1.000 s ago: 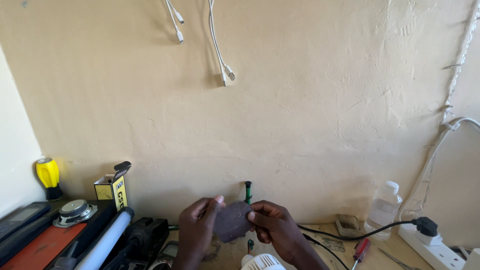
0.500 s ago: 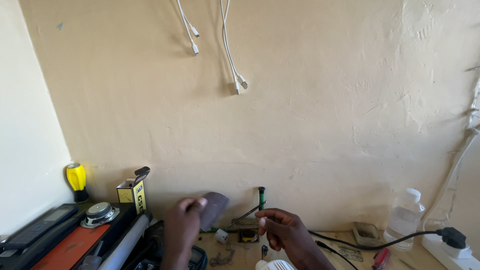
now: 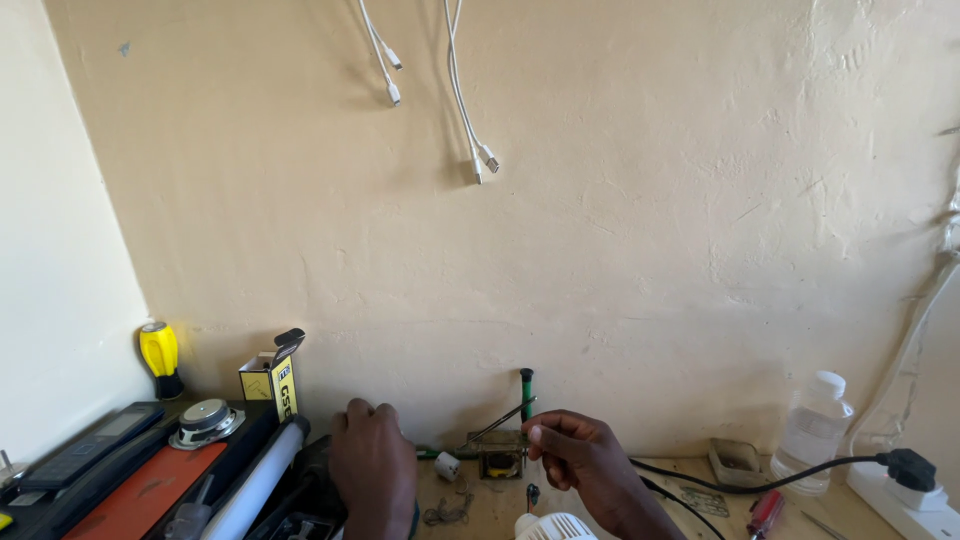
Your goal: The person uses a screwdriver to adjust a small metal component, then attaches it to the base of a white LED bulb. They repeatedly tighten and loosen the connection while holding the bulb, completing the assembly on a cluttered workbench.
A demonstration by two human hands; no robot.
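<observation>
Worktop (image 3: 690, 505): cluttered, along plaster wall.
Left hand (image 3: 372, 462): knuckles up, fingers curled downward; contents cannot be told.
Right hand (image 3: 583, 458): fingers pinched on thin metal tweezers (image 3: 500, 421), tips above small transformer (image 3: 500, 463); work appears unfinished.

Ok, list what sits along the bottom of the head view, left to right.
Yellow-handled tool → round speaker → white tube lamp → left hand → small transformer → right hand → clear plastic bottle → black plug.
</observation>
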